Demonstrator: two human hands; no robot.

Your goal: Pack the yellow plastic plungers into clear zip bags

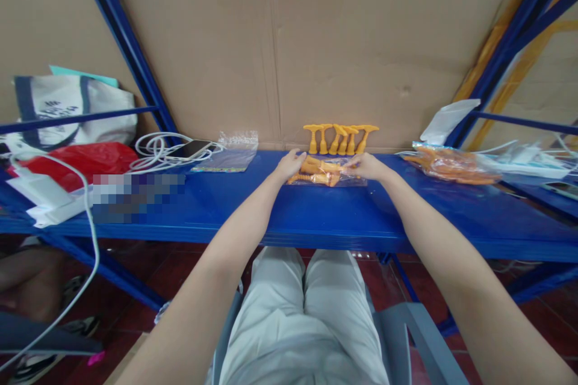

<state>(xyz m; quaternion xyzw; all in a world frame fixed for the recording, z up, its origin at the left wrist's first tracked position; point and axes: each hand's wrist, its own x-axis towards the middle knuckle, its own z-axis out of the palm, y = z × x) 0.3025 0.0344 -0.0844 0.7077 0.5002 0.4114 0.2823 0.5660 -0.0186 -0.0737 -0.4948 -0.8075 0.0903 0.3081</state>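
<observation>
Both my arms reach out over a blue metal shelf (316,216). My left hand (291,164) and my right hand (366,166) each grip one end of a clear plastic bag of orange plastic pieces (323,172) lying on the shelf; the fingers of both are closed on it. Just behind the bag, several orange T-shaped pieces (341,138) stand upright in a row against the cardboard back wall (361,48).
Left: an empty clear bag (232,153), a phone (194,148) with coiled white cable (156,153), a red bag (85,159), a white tote (67,111), a charger (40,195). Right: a pile of bagged orange pieces (451,165), white plastic (447,120). Blue frame struts cross both sides.
</observation>
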